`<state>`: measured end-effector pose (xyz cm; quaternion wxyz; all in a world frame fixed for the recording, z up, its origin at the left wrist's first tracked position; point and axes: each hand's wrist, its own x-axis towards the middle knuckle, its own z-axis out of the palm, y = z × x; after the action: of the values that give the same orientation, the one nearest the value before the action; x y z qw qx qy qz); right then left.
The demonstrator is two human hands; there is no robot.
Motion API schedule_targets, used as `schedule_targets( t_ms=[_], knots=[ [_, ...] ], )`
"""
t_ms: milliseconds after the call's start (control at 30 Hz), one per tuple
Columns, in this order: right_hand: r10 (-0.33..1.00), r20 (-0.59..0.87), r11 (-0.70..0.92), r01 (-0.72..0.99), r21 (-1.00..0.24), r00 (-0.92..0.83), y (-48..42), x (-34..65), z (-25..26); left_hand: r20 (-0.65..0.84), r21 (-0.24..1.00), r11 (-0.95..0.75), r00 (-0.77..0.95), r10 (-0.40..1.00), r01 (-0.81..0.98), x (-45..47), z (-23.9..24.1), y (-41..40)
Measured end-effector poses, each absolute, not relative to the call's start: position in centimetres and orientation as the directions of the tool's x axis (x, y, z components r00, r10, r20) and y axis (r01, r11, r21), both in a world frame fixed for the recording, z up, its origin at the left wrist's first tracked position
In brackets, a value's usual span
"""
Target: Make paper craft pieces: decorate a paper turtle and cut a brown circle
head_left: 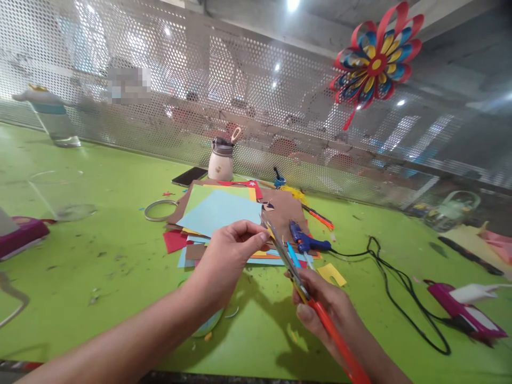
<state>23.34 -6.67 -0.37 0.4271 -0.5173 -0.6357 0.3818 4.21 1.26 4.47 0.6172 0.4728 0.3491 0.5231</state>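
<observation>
Scissors with red-orange handles [326, 325] are in my right hand [326, 298], their blades pointing up and away to the left. My left hand [228, 253] is closed in a pinch right beside the blade tips. A small yellowish bit shows at the pinching fingertips, too small to name for sure. Beyond both hands lies a stack of coloured paper, with a light blue sheet [222, 210] on top and a brown sheet [282, 216] to its right. A blue glue gun [306, 238] rests at the stack's right edge, near the blades.
A yellow paper scrap [332, 274] lies right of my hands. The glue gun's black cord [384, 282] loops toward a purple power strip [466, 312]. A silver ring [160, 210], a phone [189, 176] and a white bottle [221, 160] stand or lie farther back. A paper flower [376, 64] hangs above.
</observation>
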Motion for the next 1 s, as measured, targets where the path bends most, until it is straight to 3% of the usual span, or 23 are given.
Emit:
schedule_targets(
  t_ms=[1000],
  knots=[
    [0.987, 0.129, 0.155, 0.347, -0.925, -0.096, -6.99, 23.22, -0.48, 0.029, 0.959, 0.043, 0.246, 0.969, -0.280, 4.00, 4.61, 1.61]
  ],
)
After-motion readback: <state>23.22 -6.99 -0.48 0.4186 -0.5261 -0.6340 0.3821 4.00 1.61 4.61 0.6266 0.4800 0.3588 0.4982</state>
